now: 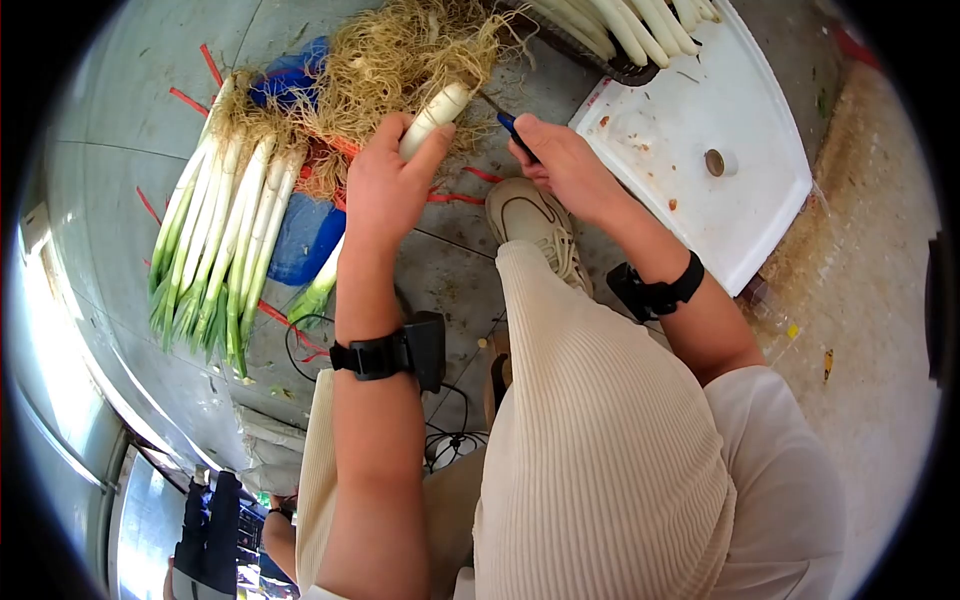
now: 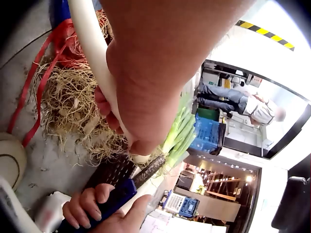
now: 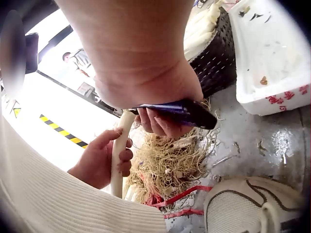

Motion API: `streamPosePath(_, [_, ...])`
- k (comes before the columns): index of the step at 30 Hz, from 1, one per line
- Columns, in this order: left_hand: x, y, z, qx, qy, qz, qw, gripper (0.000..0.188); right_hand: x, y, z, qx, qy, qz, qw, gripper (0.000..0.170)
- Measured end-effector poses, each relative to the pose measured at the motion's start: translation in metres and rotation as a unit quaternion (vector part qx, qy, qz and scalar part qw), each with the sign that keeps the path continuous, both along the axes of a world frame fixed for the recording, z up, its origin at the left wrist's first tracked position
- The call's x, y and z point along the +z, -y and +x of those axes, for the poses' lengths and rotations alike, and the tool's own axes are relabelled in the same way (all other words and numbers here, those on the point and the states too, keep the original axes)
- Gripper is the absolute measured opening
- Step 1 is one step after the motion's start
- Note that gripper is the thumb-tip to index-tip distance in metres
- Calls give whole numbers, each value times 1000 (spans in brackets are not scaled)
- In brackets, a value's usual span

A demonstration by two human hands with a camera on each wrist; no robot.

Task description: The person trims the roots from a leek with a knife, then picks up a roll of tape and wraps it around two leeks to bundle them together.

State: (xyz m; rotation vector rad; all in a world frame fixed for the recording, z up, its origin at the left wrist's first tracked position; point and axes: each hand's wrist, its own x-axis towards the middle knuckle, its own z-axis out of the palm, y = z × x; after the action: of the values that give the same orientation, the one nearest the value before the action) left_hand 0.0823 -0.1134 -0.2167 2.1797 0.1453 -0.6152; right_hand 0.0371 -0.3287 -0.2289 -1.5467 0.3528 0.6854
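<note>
Your left hand (image 1: 388,182) has its grip clamped round a leek (image 1: 441,111), fingers and thumb wrapped about the white shaft. The leek is held up at a slant above the floor (image 1: 450,262), its white end pointing away from you toward the knife (image 1: 509,122). Your right hand (image 1: 572,168) has its grip closed round the knife's dark blue handle, and the narrow blade reaches to that white end; whether it touches, you cannot tell from these views.

Just beyond your left hand lies a heap of tangled roots (image 1: 395,62). To the left of it, several leeks (image 1: 222,222) lie side by side on the floor, root ends away from you and green tops nearer, with blue plastic (image 1: 303,240) beside them and red ribbon (image 1: 455,198) around. On your right sits a white foam box (image 1: 672,196) dotted with brown scraps; near its far end stands a dark woven basket (image 3: 214,68) holding more white stalks (image 1: 640,32).
</note>
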Motion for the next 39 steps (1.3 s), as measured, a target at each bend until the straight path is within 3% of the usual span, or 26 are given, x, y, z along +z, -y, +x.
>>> streamPosePath(4, [3,2,0,-1,6,-25,1000,46,-3,0,2,28,9,-105,994,60])
streamPosePath(11, [2,2,0,17,-20,-46,999,49,0,-8,2,16,93,-97,991,60])
streamPosePath(13, [2,2,1,13,-20,-41,999,49,-3,-9,2,11,123,-140,982,63])
streamPosePath(19, [-2,2,1,11,-14,-37,999,48,-4,-10,4,23,61,-156,986,70])
streamPosePath(23, [-3,6,-3,29,34,-43,998,46,-5,-12,3,18,67,-166,984,72])
streamPosePath(39, [-8,4,-7,41,40,-34,998,51,4,-12,14,44,28,-192,980,80])
